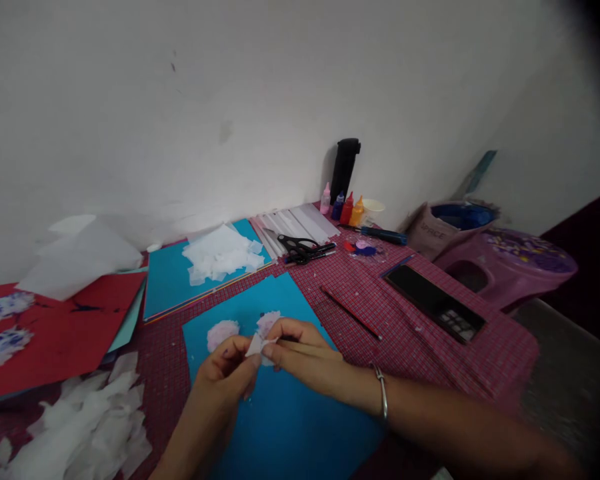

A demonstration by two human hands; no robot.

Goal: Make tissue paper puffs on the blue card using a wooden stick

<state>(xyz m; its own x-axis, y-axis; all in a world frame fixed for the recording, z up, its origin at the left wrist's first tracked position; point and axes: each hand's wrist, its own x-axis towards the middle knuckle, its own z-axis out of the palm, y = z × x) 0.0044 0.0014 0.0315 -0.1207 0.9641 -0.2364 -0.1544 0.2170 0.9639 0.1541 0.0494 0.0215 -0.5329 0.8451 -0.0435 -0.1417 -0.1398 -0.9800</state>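
Observation:
A small white piece of tissue paper (pixel 255 345) is pinched between the fingertips of both my hands. My left hand (pixel 227 373) grips it from the left with thumb and forefinger. From the other side my right hand (pixel 305 353), with a silver bangle at the wrist, has its fingers closed on the same piece. Beneath them lies a blue sheet (pixel 300 427). A round, pale pink-white patch (pixel 223 335) is on that sheet, just beyond my left hand. Another such patch (pixel 269 323) is partly hidden by my right hand.
Tissue scraps (pixel 90 427) are heaped front left, below a red sheet (pixel 95 333). More white pieces (pixel 225 253) lie on blue card behind. Scissors (pixel 297 247), several paint bottles (pixel 347 210), a paintbrush (pixel 350 312) and a phone (pixel 435 300) lie or stand right. A pink stool (pixel 505 277) adjoins the table.

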